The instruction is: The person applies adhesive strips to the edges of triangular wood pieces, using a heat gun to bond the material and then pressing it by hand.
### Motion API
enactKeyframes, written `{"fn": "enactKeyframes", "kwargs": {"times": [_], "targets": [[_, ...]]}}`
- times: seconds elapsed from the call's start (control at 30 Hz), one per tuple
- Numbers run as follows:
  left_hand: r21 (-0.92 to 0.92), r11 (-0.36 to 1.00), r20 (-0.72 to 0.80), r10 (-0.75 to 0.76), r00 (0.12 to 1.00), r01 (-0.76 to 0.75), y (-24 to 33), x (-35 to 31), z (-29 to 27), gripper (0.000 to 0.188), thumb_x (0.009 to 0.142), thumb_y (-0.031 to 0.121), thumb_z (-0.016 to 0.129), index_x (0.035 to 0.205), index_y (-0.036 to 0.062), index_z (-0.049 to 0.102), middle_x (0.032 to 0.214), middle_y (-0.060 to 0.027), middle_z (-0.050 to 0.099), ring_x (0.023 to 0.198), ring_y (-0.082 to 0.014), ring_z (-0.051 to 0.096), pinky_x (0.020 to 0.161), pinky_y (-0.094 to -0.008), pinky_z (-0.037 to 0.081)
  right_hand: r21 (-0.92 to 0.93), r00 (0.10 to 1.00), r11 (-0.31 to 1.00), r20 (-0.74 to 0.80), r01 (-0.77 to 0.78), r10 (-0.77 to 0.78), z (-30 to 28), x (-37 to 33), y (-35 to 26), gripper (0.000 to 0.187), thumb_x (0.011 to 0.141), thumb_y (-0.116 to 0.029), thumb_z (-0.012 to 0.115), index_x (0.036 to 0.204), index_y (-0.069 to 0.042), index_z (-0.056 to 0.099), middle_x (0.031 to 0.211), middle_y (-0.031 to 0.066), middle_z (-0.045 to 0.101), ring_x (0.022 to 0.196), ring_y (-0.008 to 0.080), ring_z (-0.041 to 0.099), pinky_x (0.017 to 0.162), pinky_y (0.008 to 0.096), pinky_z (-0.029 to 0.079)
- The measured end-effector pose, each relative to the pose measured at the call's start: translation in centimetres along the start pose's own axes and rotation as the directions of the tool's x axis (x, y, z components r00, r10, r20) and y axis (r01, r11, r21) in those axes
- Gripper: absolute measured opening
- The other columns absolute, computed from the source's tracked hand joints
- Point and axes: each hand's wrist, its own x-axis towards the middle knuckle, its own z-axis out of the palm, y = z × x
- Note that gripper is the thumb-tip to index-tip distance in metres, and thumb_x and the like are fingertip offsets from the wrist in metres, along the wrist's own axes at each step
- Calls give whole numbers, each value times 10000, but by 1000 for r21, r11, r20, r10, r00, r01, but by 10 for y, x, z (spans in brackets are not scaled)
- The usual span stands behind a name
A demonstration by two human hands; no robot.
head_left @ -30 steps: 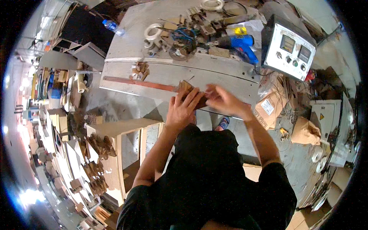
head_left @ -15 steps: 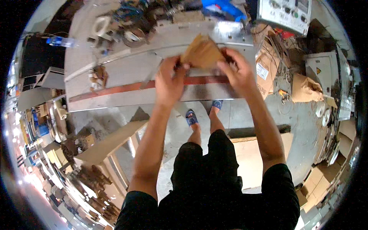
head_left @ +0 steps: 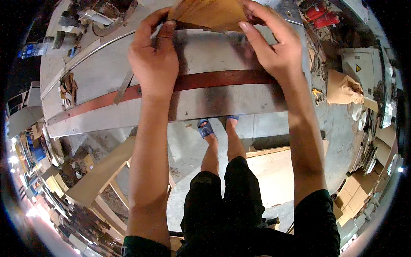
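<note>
A flat, yellowish-brown piece with wood-like grain (head_left: pixel 207 15) is held up above the grey metal tabletop (head_left: pixel 201 51), partly cut off by the upper edge of the picture. My left hand (head_left: pixel 154 55) grips its left edge, with the thumb on the near side. On the opposite edge, my right hand (head_left: pixel 278 47) pinches it between thumb and fingers. A red-brown strip (head_left: pixel 222 79) runs along the table under both wrists. Beside my left wrist, a thin narrow slat (head_left: pixel 124 88) lies across that strip.
Wood scraps (head_left: pixel 68 90) and a clear-blue plastic bottle (head_left: pixel 33 50) are at the left of the table. Below stands a wooden frame (head_left: pixel 100 171). A cardboard sheet (head_left: pixel 274 175) lies right of my legs, and a brown paper bag (head_left: pixel 342 88) stands farther right.
Both hands and the brown piece appear larger and higher in the picture, and the piece is spread wider between them. The whole view has shifted over the table.
</note>
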Motion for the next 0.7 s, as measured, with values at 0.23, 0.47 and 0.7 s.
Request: {"fn": "enactKeyframes", "kwargs": {"times": [0.23,0.47,0.7], "targets": [[46,996,-73,83,994,-80,-5,-1,-1,210,1010,77,640,1183,-22,708,1057,-131,757,970,-193,694,889,-317,535,-81,996,996,93,20,-12,2,5,-8,390,901,25,750,1278,57,657,1147,211,714,1009,277,708,834,355,578],[73,991,-81,114,990,-108,0,0,5,211,1009,101,654,1176,-12,717,1061,-128,758,976,-201,697,898,-320,533,-11,997,999,71,35,-34,2,-1,8,418,884,95,734,1292,66,646,1179,223,707,1015,271,707,837,339,584],[-57,998,-110,17,994,-24,4,-4,9,196,984,156,705,1133,33,739,918,-98,756,839,-174,676,803,-313,531,-43,996,999,88,-31,34,-3,6,2,415,913,96,689,1322,55,628,1244,220,694,1066,289,706,838,332,587]]}}
